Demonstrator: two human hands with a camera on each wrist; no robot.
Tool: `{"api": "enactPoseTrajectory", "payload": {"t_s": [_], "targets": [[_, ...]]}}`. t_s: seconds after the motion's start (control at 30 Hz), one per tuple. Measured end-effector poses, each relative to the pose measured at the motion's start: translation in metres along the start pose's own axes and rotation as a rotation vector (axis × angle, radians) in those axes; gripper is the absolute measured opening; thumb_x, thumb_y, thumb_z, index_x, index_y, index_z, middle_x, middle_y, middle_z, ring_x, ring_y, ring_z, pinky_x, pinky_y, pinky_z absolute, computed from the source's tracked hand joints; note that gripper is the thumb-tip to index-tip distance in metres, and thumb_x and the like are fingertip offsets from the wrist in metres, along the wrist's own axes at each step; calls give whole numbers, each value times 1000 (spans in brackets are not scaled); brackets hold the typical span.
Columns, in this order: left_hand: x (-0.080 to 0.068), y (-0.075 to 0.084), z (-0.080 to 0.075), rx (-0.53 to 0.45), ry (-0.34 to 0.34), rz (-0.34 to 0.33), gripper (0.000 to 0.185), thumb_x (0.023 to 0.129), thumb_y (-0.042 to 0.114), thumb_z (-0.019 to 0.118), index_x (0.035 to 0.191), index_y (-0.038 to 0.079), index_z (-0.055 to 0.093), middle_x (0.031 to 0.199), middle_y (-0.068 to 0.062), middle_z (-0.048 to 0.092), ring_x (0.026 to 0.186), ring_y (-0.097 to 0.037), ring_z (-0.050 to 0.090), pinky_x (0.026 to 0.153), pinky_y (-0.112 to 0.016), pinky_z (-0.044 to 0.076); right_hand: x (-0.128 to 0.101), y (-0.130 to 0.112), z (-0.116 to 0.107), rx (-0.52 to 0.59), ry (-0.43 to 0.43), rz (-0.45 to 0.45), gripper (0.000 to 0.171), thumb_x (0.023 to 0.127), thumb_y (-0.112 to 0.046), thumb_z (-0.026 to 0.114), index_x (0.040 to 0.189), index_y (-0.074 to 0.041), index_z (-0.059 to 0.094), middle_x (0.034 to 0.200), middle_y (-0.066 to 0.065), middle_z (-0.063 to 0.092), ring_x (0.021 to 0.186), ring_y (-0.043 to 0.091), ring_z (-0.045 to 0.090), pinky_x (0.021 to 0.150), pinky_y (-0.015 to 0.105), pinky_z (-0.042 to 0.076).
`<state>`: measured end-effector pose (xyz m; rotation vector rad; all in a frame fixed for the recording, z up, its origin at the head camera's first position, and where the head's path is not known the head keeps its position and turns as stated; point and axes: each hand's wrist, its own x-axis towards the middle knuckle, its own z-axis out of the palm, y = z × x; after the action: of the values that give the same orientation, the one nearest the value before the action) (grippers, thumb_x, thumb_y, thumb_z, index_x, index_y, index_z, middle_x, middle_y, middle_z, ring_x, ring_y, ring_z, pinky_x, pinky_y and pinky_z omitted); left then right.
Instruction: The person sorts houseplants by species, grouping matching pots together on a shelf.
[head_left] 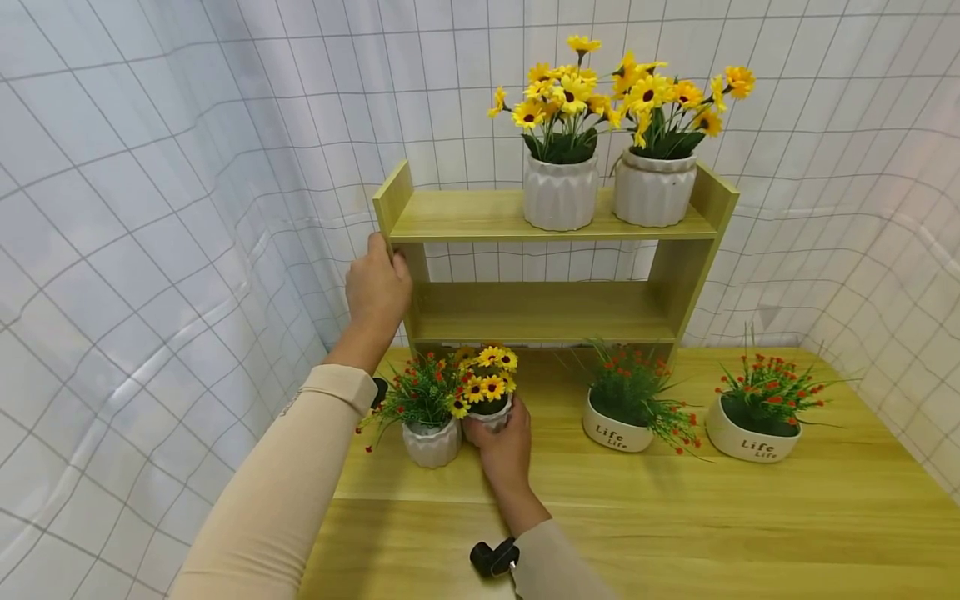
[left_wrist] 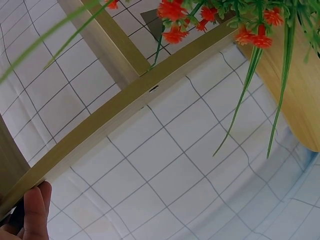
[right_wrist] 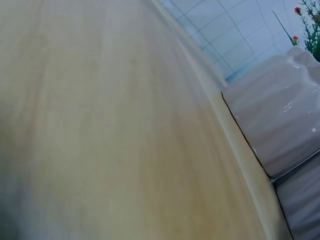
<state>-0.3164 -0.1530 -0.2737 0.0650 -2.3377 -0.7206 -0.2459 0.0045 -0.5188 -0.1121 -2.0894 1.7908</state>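
My left hand [head_left: 377,287] grips the left side panel of a two-tier wooden shelf [head_left: 540,310], just below its top board. In the left wrist view, the fingers [left_wrist: 37,212] lie against that panel's edge. Low in front of the shelf, my right hand [head_left: 507,446] holds a small white ribbed pot of yellow flowers [head_left: 489,387] by its side. Close beside it on the left stands a white pot of red flowers [head_left: 432,443]. The right wrist view shows two white pots side by side, the farther one [right_wrist: 280,110] below red blooms; the right fingers are not visible there.
Two white pots of tall yellow flowers, one left [head_left: 561,196] and one right [head_left: 655,192], stand on the top board. Two oval "Life" planters with red flowers, one nearer [head_left: 617,432] and one farther right [head_left: 752,437], sit on the wooden table [head_left: 675,533]. Gridded curtains hang around.
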Motion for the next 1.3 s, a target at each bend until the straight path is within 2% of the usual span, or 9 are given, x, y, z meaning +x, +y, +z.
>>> {"api": "enactPoseTrajectory", "payload": {"t_s": [0.2, 0.4, 0.57, 0.7, 1.3], "targets": [[-1, 1, -1, 7, -5, -4, 21, 103, 19, 49, 108, -1, 51, 92, -31, 66, 83, -48, 66, 66, -56, 49, -3, 1, -7, 80, 19, 21, 81, 73, -23, 88, 140, -2, 48, 128, 14, 57, 114, 29, 57, 94, 46, 48], [0, 0, -1, 13, 10, -4, 21, 102, 19, 49, 108, -1, 51, 93, -32, 66, 85, -50, 65, 68, -58, 48, -7, -1, -14, 90, 33, -25, 77, 76, -21, 88, 139, -3, 49, 129, 14, 55, 114, 30, 57, 91, 47, 49], [0, 0, -2, 17, 1, -7, 22, 103, 20, 49, 108, -1, 51, 94, -32, 66, 85, -50, 65, 68, -59, 48, -10, -2, -23, 98, 41, -13, 78, 76, -23, 88, 140, -5, 47, 130, 11, 52, 117, 29, 55, 94, 47, 48], [0, -1, -2, 13, 0, -3, 21, 103, 19, 49, 108, -1, 51, 92, -32, 66, 85, -50, 66, 68, -58, 49, -11, -7, -32, 110, 47, -21, 78, 76, -25, 88, 139, -5, 47, 128, 11, 52, 114, 27, 55, 90, 46, 49], [0, -2, -1, 4, 6, 5, 21, 103, 20, 50, 108, -1, 51, 93, -33, 66, 84, -51, 65, 67, -59, 49, -3, -69, -81, 127, 74, -129, 74, 75, -20, 89, 135, -6, 49, 132, 9, 51, 118, 27, 51, 95, 50, 46]]}}
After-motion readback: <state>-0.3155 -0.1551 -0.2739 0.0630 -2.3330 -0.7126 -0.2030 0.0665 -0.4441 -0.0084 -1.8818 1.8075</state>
